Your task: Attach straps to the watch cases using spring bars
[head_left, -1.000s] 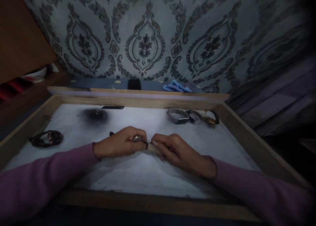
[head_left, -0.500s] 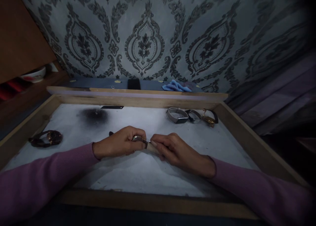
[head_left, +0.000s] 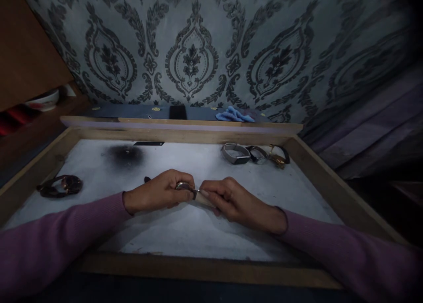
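My left hand [head_left: 167, 189] is closed around a wristwatch [head_left: 183, 186], whose round silvery case shows between thumb and forefinger. A dark strap end [head_left: 147, 179] sticks out behind that hand. From the case a pale strap [head_left: 203, 200] runs under the fingers of my right hand [head_left: 228, 199], which is closed on it. A thin shiny bit shows at the right fingertips, too small to name. Both hands meet over the white bottom of a shallow wooden tray [head_left: 185, 265].
A dark watch [head_left: 62, 186] lies at the tray's left. Back right are a grey band [head_left: 235, 154], a black watch [head_left: 257, 154] and a gold-coloured watch [head_left: 278, 157]. A flat black strip [head_left: 149, 143] lies by the back wall; a blue cloth [head_left: 234, 114] sits beyond.
The whole view has shifted slightly, with everything a little further left. Both hands keep their hold on the watch, with hardly any change in the fingers.
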`<state>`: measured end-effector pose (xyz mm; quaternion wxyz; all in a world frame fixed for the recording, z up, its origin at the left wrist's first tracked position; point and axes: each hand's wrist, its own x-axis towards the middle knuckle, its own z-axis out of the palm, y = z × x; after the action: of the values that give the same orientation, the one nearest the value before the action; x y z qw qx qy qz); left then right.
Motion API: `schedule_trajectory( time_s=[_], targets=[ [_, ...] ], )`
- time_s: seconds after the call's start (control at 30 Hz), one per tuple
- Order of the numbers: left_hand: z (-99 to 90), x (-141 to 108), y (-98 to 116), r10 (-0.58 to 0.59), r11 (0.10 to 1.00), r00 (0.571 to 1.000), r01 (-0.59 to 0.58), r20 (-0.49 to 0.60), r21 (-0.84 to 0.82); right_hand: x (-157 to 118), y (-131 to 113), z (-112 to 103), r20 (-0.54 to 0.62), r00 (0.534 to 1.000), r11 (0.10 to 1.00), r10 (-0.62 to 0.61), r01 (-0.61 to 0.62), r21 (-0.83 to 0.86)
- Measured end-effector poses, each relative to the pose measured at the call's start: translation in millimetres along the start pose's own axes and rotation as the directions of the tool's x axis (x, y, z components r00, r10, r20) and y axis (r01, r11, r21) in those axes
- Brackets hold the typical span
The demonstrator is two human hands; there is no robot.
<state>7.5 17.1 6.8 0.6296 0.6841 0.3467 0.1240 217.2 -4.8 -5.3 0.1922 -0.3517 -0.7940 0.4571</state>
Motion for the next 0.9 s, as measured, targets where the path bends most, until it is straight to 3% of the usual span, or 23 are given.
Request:
schedule_trajectory(
  time_s=[0.43, 0.7, 0.9],
  targets=[
    [-0.5, 0.8, -0.8, 0.011, 1.0, 1.0, -0.011, -0.004, -0.006, 0.6, -0.7, -0.2, 0.001, 1.0, 1.0, 0.006, -0.006, 0.003],
    [-3.0, 2.3, -3.4, -0.009, 1.0, 1.0, 0.01, -0.007, 0.023, 0.2, 3.0, -0.7, -0.037, 0.996, 0.995, -0.077, 0.075, -0.071],
    [-4.2, 2.4, -0.9, -0.008, 1.0, 1.0, 0.009, -0.019, 0.026, 1.1, 3.9, -1.1, -0.075, 0.995, 0.996, -0.07, 0.065, -0.068]
  ],
)
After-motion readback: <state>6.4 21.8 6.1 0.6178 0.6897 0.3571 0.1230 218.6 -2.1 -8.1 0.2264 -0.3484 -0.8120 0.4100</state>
